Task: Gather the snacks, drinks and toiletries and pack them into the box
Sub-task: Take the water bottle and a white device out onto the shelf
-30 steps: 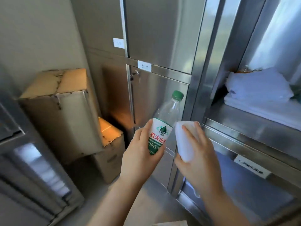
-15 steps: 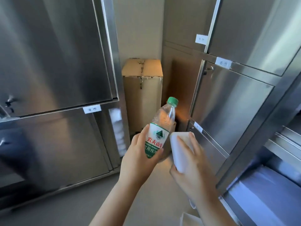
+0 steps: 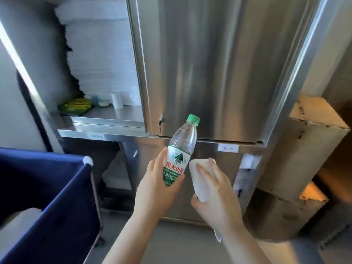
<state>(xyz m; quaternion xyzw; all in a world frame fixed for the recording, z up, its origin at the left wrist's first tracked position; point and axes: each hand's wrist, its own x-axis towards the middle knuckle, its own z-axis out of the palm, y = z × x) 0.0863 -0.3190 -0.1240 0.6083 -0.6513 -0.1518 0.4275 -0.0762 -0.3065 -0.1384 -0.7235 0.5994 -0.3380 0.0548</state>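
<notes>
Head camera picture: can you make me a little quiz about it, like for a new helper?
1. True or false: the left hand holds a bottle with a green cap.
2. What does the right hand hold? A) a white pack B) a red cup C) a spoon
3. Fill in the gap: the yellow-green snack bag lies on an open ____ at the upper left.

Key: 1 true. 2 A. 3 shelf.
</notes>
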